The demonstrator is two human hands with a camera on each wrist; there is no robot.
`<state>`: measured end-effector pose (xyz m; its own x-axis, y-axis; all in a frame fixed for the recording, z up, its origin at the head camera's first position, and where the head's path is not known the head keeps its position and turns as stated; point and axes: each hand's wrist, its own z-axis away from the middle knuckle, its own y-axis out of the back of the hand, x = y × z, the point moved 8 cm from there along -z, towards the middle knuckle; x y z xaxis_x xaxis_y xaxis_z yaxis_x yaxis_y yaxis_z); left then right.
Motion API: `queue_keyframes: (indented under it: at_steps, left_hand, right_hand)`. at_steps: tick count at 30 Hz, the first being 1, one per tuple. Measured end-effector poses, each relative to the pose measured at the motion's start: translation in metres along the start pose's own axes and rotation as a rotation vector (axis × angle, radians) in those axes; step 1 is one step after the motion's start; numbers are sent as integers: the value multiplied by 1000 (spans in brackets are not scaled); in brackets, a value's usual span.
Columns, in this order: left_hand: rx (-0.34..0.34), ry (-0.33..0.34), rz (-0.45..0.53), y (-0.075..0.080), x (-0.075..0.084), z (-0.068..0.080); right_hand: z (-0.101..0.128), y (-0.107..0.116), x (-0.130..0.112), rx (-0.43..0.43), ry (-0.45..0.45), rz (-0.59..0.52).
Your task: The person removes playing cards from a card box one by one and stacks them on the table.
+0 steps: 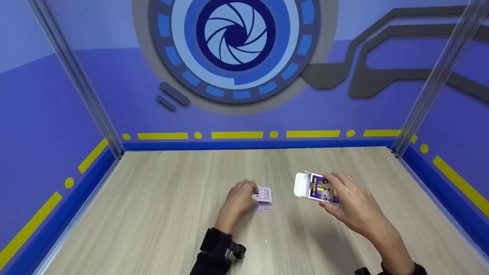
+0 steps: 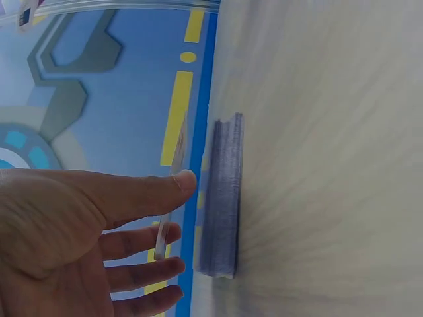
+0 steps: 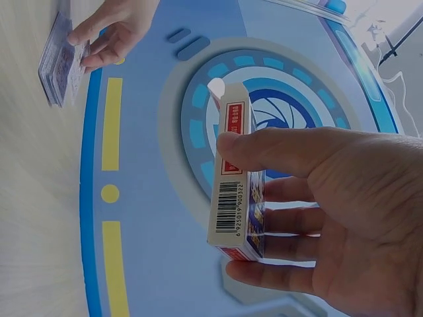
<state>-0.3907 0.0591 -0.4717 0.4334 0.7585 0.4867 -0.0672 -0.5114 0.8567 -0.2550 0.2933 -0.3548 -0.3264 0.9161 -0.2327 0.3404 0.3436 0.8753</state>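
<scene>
My left hand [image 1: 240, 198] pinches a thin playing card [image 1: 263, 193], or a few together, between thumb and fingers. Beneath it, a stack of playing cards [image 2: 223, 198] lies on the table, a small gap below the pinched piece in the left wrist view. My right hand [image 1: 353, 202] grips a card box [image 1: 322, 188] off the table, thumb on its narrow barcode side and fingers behind. The box has a purple printed face, and its white end flap [image 1: 301, 185] stands open toward the left. What is inside the box is hidden.
The pale wood-grain table [image 1: 160, 214] reaches to a blue printed back wall [image 1: 237, 122]. Side walls [image 1: 42, 152] stand left and right, with metal posts [image 1: 76, 72] at the corners. A black wrist strap [image 1: 216, 244] is on the left wrist.
</scene>
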Motion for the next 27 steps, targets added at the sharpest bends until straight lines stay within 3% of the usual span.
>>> queue_keyframes:
  at_steps: [11,27]
  left_hand:
    - [-68,51,41,-13,-10,-2]
    - [-109,61,36,-15,-11,-2]
  right_hand:
    - [-1,0,-1,-6,1,-2]
    - [-1,1,-1,9,11,-1]
